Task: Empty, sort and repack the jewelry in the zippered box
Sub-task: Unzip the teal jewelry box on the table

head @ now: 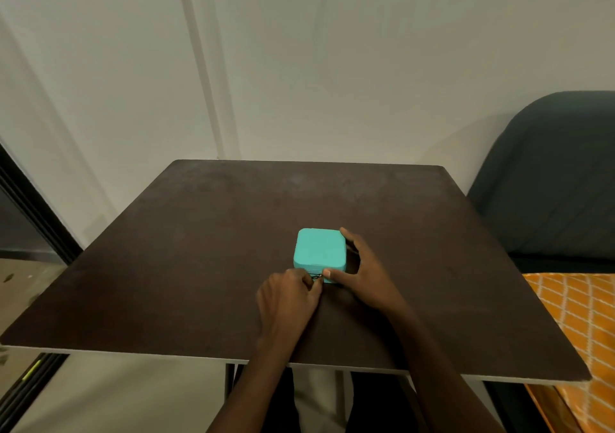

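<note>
A small turquoise zippered box sits closed near the middle of the dark brown table. My left hand is at the box's near side, its fingers pinching the metal zipper pull. My right hand holds the box from the right, thumb on the near side and fingers curled round the right side toward the far corner. No jewelry shows.
A white wall stands just behind the table. A dark padded chair stands at the right, with an orange patterned cloth below it by the table's right edge. A dark door frame is at the left.
</note>
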